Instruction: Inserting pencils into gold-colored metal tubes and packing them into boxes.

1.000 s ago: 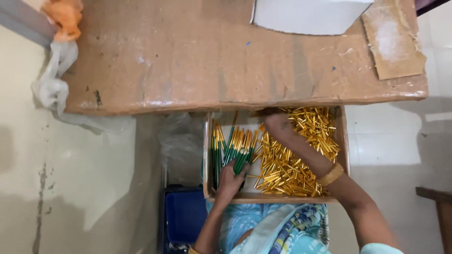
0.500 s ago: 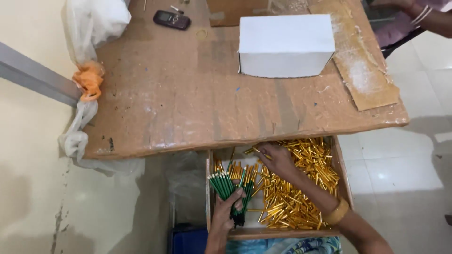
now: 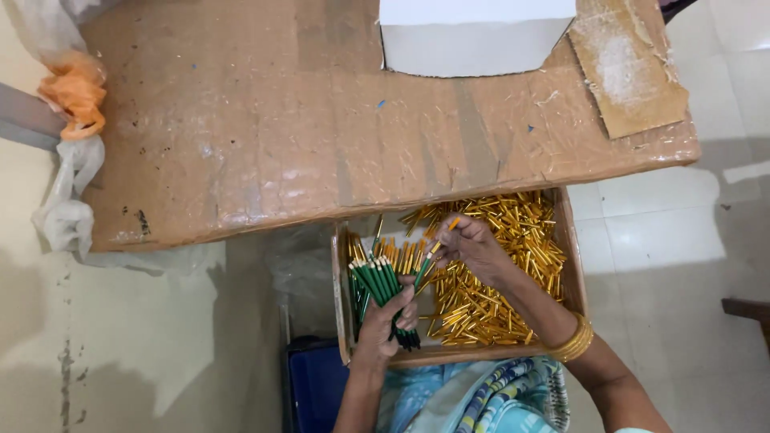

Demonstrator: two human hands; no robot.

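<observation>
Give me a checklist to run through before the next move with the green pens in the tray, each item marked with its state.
1. Left hand grips the bundle of green pens: ok.
2. Bundle tips level: not ok, they fan out unevenly.
3. Right hand pinches one pen at the fingertips: ok.
4. Gold caps remain heaped in the tray: ok.
5. Loose pen meets the bundle: cannot tell.
6. White box on the table stands apart from the hands: ok.
</observation>
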